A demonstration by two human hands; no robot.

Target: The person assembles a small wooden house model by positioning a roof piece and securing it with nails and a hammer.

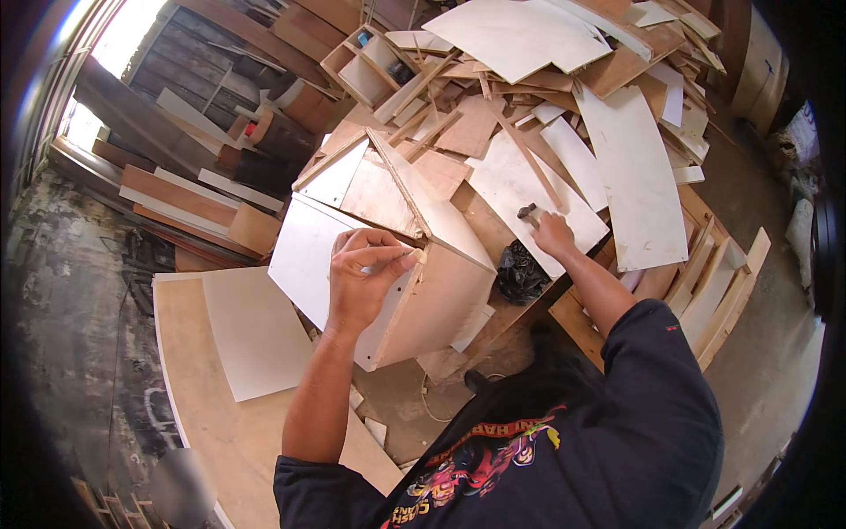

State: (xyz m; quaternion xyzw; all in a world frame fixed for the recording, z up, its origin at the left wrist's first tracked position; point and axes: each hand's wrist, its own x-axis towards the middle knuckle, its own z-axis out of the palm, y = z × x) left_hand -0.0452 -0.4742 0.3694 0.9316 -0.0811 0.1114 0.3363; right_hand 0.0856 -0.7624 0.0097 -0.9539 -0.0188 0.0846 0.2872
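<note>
Left grip pinches a small nail against the plywood box at centre frame, right grip closes on a hammer upper right; the unbraced nail could tip or slip.

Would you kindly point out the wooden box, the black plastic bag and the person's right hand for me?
wooden box [441,295]: head view, on its pale front side panel.
black plastic bag [520,273]: head view, on the middle of the crumpled bag.
right hand [553,234]: head view, on the back of the hand.
</note>
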